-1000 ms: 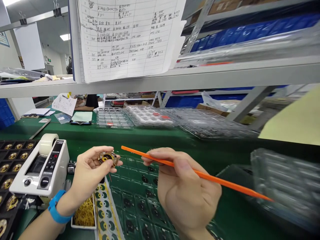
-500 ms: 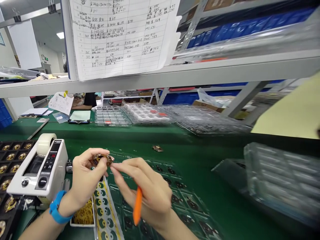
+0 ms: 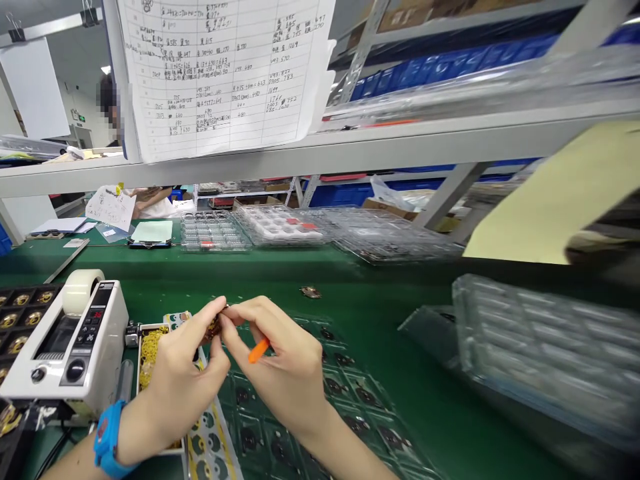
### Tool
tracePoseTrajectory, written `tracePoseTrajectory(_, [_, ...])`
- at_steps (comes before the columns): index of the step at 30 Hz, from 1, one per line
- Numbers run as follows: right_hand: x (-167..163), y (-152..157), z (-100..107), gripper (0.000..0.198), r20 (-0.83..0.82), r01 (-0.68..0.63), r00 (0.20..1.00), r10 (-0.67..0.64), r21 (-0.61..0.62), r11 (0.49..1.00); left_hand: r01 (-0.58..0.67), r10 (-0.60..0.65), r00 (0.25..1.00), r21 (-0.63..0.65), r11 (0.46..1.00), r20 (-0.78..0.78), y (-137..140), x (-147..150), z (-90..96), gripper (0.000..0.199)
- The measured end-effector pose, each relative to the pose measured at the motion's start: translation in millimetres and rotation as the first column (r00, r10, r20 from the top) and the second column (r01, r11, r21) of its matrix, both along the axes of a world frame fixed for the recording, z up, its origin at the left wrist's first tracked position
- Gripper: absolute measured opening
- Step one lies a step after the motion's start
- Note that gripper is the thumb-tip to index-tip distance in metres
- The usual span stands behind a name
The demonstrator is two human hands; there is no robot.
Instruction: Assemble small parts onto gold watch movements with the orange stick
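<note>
A small round brown-and-gold mechanical part (image 3: pixel 214 328) is pinched between the thumb and fingers of my left hand (image 3: pixel 183 380); the fingers cover most of it. My right hand (image 3: pixel 287 353) has its thumb and index fingertips against the part's right edge. Tucked in that same hand is an orange-handled tool (image 3: pixel 259 350) whose working end is hidden. Below my hands lies a clear compartment tray (image 3: pixel 263 413) with dark round parts in its pockets. One similar loose part (image 3: pixel 311 292) rests on the green table beyond it.
To the left stands a white tape dispenser (image 3: pixel 95 333), beside a black tray (image 3: pixel 30 299) of gold parts. A white box (image 3: pixel 139 353) of yellow pieces and a sticker sheet (image 3: pixel 207 440) lie near my left forearm. Stacked clear trays (image 3: pixel 525 347) stand right; a shelf beam (image 3: pixel 350 148) crosses above.
My hands have come closer together around the part. The orange tool now points more toward me and looks shorter. The view has shifted slightly, and a person shows behind the hanging notebook.
</note>
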State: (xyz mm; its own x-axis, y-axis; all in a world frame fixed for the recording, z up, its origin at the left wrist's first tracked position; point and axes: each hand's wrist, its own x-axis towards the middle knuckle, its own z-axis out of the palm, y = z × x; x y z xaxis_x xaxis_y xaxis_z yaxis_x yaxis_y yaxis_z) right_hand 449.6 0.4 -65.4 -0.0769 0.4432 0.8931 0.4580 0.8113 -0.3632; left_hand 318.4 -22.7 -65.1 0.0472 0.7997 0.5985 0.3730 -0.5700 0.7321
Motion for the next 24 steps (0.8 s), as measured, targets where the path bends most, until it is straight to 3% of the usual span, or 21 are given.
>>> tracePoseTrajectory(3, [1,2,3,0.016,-0.005,-0.057,0.998,0.057,-0.053,0.997,0.010,-0.010,1.000,-0.012,1.000,0.000,2,0,-0.9,0.040])
tracePoseTrajectory(6, [4,3,8,0.017,-0.045,-0.184,0.983,0.179,-0.200,0.962,0.011,-0.010,1.000,-0.051,0.999,0.026,5,-1,-1.3,0.040])
tracePoseTrajectory(9, [10,3,13,0.018,-0.164,-0.379,0.925,0.342,-0.386,0.841,0.012,-0.007,0.999,-0.099,0.995,0.054,11,-5,-1.2,0.040])
tracePoseTrajectory(12, [14,8,12,0.023,-0.322,-0.525,0.850,0.417,-0.464,0.713,-0.009,0.024,0.995,-0.154,0.988,0.099,17,-11,2.0,0.042])
tracePoseTrajectory(14, [13,15,7,0.027,-0.345,-0.520,0.853,0.390,-0.525,0.673,-0.035,0.065,0.982,-0.173,0.984,0.174,18,-16,7.6,0.043])
tracePoseTrajectory(19, [-10,35,-19,0.036,-0.192,-0.422,0.887,0.420,-0.707,0.568,-0.095,0.122,0.913,-0.089,0.991,0.390,9,-31,28.8,0.042])
tracePoseTrajectory(24, [-14,36,-25,0.024,-0.110,-0.390,0.875,0.471,-0.737,0.553,-0.047,0.073,0.903,-0.073,0.996,0.423,-2,-35,38.1,0.040])
